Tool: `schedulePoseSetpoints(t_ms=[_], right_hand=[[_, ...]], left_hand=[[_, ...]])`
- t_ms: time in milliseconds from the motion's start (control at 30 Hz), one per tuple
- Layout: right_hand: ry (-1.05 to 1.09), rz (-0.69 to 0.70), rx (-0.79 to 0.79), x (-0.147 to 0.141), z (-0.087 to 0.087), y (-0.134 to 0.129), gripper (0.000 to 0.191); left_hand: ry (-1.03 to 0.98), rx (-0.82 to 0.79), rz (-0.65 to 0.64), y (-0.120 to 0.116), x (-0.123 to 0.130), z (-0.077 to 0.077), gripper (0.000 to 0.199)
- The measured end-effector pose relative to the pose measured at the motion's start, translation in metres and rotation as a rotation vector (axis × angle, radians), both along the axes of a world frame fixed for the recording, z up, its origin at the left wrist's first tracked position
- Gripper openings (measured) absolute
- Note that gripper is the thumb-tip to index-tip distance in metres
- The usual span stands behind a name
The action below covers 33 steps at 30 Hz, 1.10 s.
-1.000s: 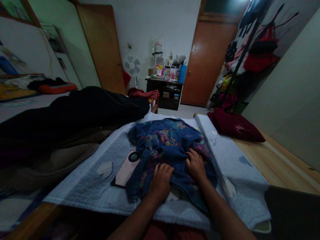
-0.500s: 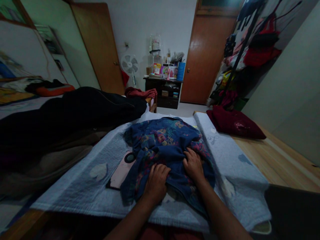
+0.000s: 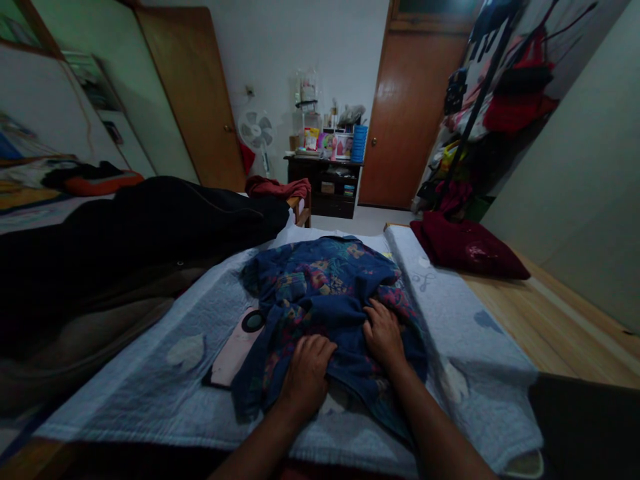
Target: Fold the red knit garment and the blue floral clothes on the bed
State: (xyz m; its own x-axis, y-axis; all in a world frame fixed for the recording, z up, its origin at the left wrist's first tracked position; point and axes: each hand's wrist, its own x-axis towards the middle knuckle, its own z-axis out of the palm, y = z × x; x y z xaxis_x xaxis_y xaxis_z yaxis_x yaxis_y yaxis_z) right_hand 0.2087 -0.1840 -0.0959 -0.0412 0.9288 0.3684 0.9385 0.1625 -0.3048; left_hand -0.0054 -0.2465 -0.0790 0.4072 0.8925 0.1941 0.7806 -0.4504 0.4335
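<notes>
A blue patterned shirt [image 3: 320, 280] lies spread and rumpled on a light blue quilted cover [image 3: 145, 373]. My left hand [image 3: 307, 370] rests on the shirt's lower left part, its fingers bent over the cloth. To the right, my right hand [image 3: 385, 333] presses on the shirt with its fingers a little apart. Folds bunch up between and beyond both hands. Partly under the shirt's left edge lies a flat pink item [image 3: 233, 350] with a dark round ring on it.
Dark clothing [image 3: 150, 227] is heaped at the left. A maroon cushion [image 3: 470, 248] sits on the wooden boards at the right. Farther back stand a dark cabinet [image 3: 325, 187], a white fan [image 3: 257, 130] and hanging bags.
The view has shifted slightly, so the shirt and pink item appear a little lower and farther left. Both hands remain on the shirt in nearly the same places.
</notes>
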Motion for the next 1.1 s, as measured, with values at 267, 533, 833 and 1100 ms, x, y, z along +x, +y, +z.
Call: schedulePoseSetpoints(t_ms=[267,533,833,1100], right_hand=[[0.058,0.038,0.032,0.005,-0.005,0.001,0.030],[0.020,0.029,-0.197,0.006,0.023,0.005,0.025],[-0.100,-0.051,-0.025,-0.008,0.071,0.029,0.032],[-0.272,0.013,-0.187,0.000,0.014,0.043,0.053]], left_hand=[[0.110,-0.010,-0.085,0.001,-0.002,0.019,0.059],[0.174,-0.154,-0.269,0.003,-0.014,0.046,0.043],[0.100,-0.317,-0.295,0.009,-0.019,0.034,0.051],[0.034,-0.575,-0.388,0.028,-0.029,0.057,0.066]])
